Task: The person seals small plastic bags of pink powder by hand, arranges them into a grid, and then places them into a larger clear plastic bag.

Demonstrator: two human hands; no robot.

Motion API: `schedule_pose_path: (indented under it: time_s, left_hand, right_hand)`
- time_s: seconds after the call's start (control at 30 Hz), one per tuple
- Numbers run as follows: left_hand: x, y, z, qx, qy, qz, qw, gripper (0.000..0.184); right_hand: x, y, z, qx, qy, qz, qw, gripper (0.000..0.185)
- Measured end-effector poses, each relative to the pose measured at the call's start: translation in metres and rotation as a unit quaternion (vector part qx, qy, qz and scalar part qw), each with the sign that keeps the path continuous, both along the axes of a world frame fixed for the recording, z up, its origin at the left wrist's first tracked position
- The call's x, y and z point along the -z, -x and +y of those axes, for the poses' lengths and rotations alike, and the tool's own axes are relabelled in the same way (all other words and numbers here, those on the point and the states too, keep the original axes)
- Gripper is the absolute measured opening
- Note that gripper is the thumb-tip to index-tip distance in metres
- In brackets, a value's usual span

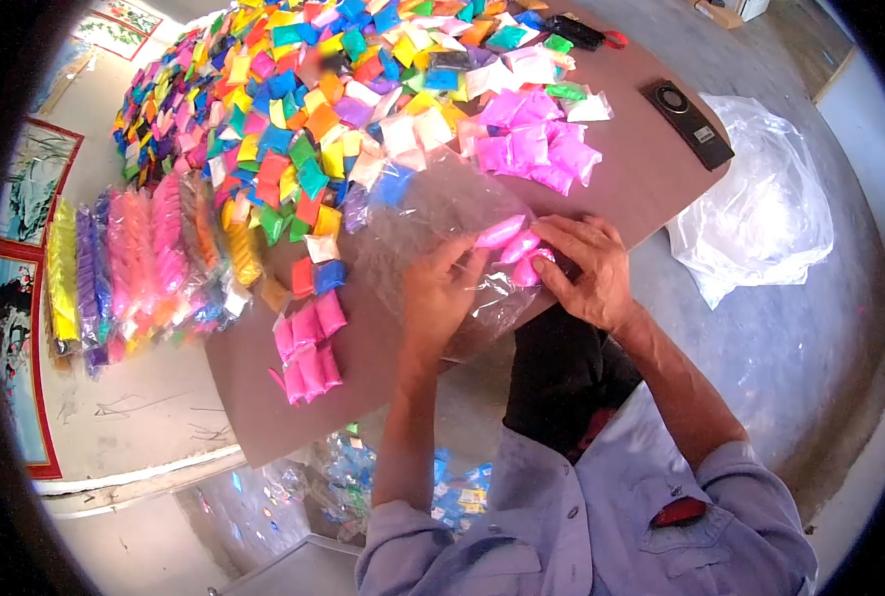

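Observation:
My right hand is closed on a few small pink packets, gripping them by their right ends. Across from it, my left hand pinches the edge of a large clear plastic bag. The pink packets lie at the bag's right side, between my two hands; whether they are inside it I cannot tell. Several darker pink packets rest on the brown table left of my left hand. Beyond my right hand sits a group of brighter magenta packets.
A large heap of multicoloured packets covers the far side of the brown table. Filled clear bags line its left edge. A black device lies at the right corner. A crumpled white plastic bag is beyond the edge.

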State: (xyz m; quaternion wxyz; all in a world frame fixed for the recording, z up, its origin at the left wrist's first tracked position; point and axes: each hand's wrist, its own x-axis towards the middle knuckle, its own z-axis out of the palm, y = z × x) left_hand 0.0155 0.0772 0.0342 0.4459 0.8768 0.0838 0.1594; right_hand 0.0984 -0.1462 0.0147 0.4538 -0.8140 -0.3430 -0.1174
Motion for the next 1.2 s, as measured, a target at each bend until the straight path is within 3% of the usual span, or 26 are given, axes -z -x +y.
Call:
schedule_pose_path:
  time_s: [0.03,0.23,0.37,0.47,0.53,0.63,0.67,0.73,0.83,0.97,1.03,1.07,1.13,1.2]
  left_hand:
    - [0.000,-0.002,-0.002,0.000,-0.068,-0.015,0.998,0.028]
    - [0.006,-0.010,0.001,0.046,-0.135,-0.014,0.990,0.028]
    - [0.016,-0.005,0.004,0.047,-0.134,0.012,0.990,0.031]
    - [0.009,-0.004,0.000,0.051,-0.081,0.005,0.995,0.046]
    - [-0.004,-0.001,-0.003,0.054,-0.134,0.049,0.988,0.045]
    - [-0.018,0.006,-0.006,0.063,-0.188,0.046,0.979,0.041]
    - [-0.016,0.008,-0.006,0.053,-0.195,0.048,0.978,0.041]
    - [-0.016,0.012,-0.005,0.017,-0.196,-0.056,0.979,0.038]
    - [-0.045,0.050,0.004,-0.085,-0.204,0.007,0.975,0.033]
    - [-0.048,0.118,0.070,-0.242,-0.298,-0.012,0.923,0.023]
    - [-0.049,0.154,0.099,-0.339,-0.341,0.055,0.875,0.030]
    - [-0.048,0.168,0.109,-0.341,-0.342,0.056,0.874,0.030]
    - [-0.051,0.184,0.118,-0.332,-0.418,0.164,0.830,0.036]
    - [-0.053,0.189,0.120,-0.333,-0.410,0.195,0.827,0.037]
  right_hand:
    - [0.001,-0.001,-0.001,-0.002,0.004,-0.001,1.000,0.041]
    - [-0.001,0.000,0.000,0.000,0.017,0.007,1.000,0.042]
    - [-0.008,0.000,0.007,0.022,-0.057,0.043,0.997,0.040]
    - [-0.010,-0.005,0.019,-0.001,-0.114,0.047,0.992,0.039]
    - [-0.007,-0.006,0.025,0.007,0.025,-0.056,0.998,0.037]
    - [0.003,-0.006,0.027,0.007,0.015,-0.059,0.998,0.036]
    - [0.004,-0.006,0.029,-0.002,0.007,-0.059,0.998,0.036]
    - [0.003,-0.006,0.029,0.024,0.023,-0.076,0.997,0.033]
    - [0.002,-0.005,0.029,0.018,0.010,-0.069,0.997,0.032]
    - [0.001,-0.003,0.029,0.021,0.008,-0.067,0.997,0.032]
    - [0.003,-0.003,0.029,0.020,0.007,-0.069,0.997,0.032]
    - [0.003,-0.003,0.030,0.020,0.003,-0.065,0.998,0.032]
    - [0.004,-0.003,0.030,0.022,-0.003,-0.064,0.998,0.032]
    - [0.004,-0.004,0.029,0.021,-0.003,-0.066,0.998,0.032]
